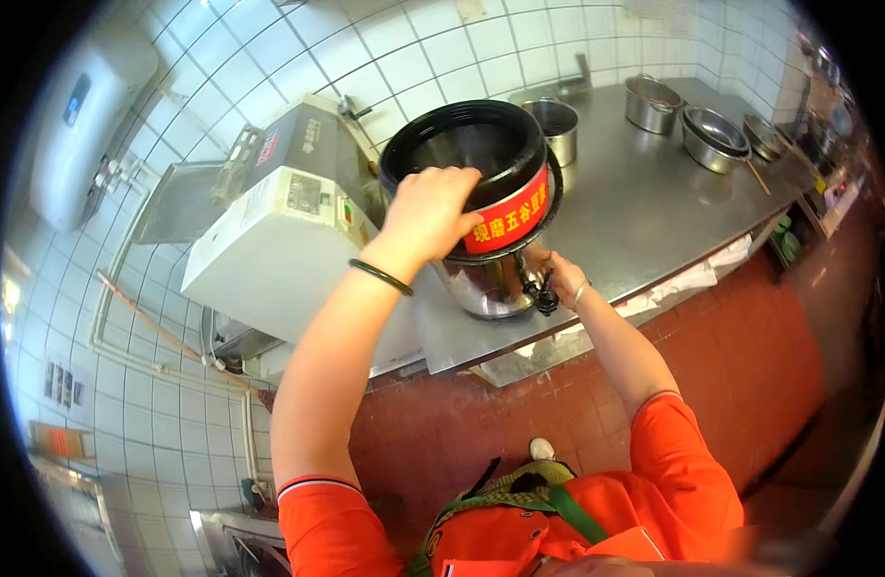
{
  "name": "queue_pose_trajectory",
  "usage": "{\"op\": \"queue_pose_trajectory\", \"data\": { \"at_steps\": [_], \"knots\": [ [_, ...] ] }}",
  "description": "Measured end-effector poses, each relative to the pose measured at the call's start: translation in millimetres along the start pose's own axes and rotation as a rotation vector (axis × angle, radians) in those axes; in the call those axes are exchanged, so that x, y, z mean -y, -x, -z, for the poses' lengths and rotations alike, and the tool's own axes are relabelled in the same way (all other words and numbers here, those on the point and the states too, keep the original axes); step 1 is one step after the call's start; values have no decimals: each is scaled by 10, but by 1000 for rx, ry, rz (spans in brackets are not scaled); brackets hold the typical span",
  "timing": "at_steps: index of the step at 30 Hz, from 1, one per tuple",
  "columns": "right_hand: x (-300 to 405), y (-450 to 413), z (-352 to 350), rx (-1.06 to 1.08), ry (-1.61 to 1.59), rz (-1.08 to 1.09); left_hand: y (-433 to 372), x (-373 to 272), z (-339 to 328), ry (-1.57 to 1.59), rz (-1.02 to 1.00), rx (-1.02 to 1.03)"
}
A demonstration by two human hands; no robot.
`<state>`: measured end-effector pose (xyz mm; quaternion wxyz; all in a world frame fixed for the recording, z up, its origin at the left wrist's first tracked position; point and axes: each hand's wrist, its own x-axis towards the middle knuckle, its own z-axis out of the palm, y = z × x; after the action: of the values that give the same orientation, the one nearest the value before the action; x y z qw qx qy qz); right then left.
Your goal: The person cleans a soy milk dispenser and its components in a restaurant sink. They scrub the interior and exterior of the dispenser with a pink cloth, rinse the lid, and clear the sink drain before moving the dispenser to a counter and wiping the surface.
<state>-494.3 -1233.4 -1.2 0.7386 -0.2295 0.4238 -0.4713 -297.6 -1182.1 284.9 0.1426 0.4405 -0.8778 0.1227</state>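
A black drinks urn with a red printed band stands tilted on or just above a shiny steel base, near the front edge of the steel table. My left hand grips its near rim, the thumb outside against the band and the fingertips over the edge. On the lower right front of the urn is a black tap. My right hand is beside this tap, its fingers partly hidden behind it; whether they hold anything I cannot tell. The inside of the urn looks dark, its bottom out of sight.
A large grey-white machine stands left of the urn. Behind the urn is a steel pot. Farther right on the steel table are another steel pot and stacked steel bowls. A long wooden handle leans at the left wall.
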Motion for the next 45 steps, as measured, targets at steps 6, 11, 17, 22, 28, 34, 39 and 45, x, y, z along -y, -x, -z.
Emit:
{"op": "queue_pose_trajectory", "data": {
  "at_steps": [6, 11, 17, 22, 28, 34, 39, 45],
  "knots": [
    [-445, 337, 258, -93, 297, 88, 589, -64, -57, 36, 8, -302],
    [-1208, 627, 931, -213, 100, 103, 2404, -762, -225, 117, 94, -362],
    [-3323, 1675, -11, 246, 538, -572, 6066, -2349, -529, 210, 817, 651],
    [-4464, 3573, -2332, 1054, 871, -432, 7669, -3597, 561, 282, 1618, 809],
    [-5891, 5985, -3836, 2097, 992, -2, 8472, -4723, 1170, 371, 2104, 393],
    [-7621, 8042, -4539, 2629, 1083, 261, 9126, -5371, 1417, 212, 2275, -65],
    [-9549, 8725, -4579, 2706, 1330, 467, 9835, -5443, 1812, 103, 2427, -396],
    [-11115, 9013, -4287, 2678, 1863, 587, 10540, -5465, 2208, 248, 2621, -735]
  ]
}}
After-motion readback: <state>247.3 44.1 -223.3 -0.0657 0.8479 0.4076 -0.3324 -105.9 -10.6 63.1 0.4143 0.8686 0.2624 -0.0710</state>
